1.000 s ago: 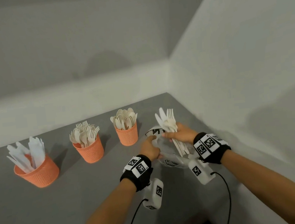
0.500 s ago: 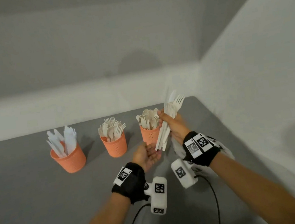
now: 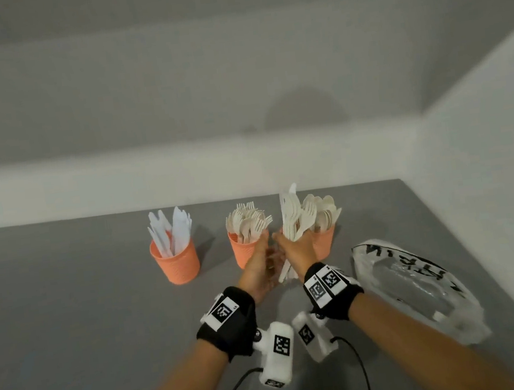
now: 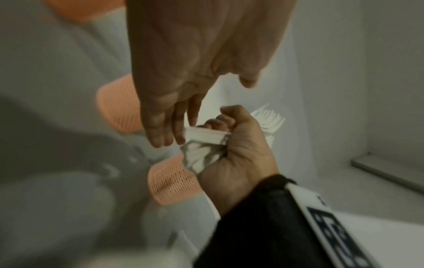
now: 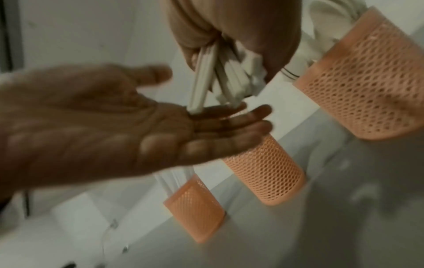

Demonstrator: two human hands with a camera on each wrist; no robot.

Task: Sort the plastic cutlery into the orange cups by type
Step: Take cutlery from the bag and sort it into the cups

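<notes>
The right hand [image 3: 297, 248] has its grip closed in a fist around a mixed bundle [image 3: 295, 219] of white plastic cutlery, fork tines and blade tips fanning upward, handle ends poking out below the fist. The left hand [image 3: 259, 265] lies open, palm turned toward the bundle and fingers [image 5: 229, 125] straight, holding nothing; in the right wrist view at least one handle end rests against the base of those fingers. Both hands hang above the grey bench [image 3: 70, 312], just in front of the row of cups.

Three orange mesh cups stand upright along the bench's far edge. At 11 o'clock from the hands, the knife cup [image 3: 177, 265] holds white knives. At 12 o'clock, partly behind the left hand, the fork cup [image 3: 243, 251] bristles with forks. At 1 o'clock, just behind the raised bundle, the spoon cup [image 3: 325, 244] holds spoons.

At 4 o'clock from the hands a clear plastic bag [image 3: 413, 286] with black lettering lies crumpled on the bench beside the right wall. Black wristbands with printed markers wrap both wrists, each carrying a white camera unit with a black cable trailing toward the viewer.
</notes>
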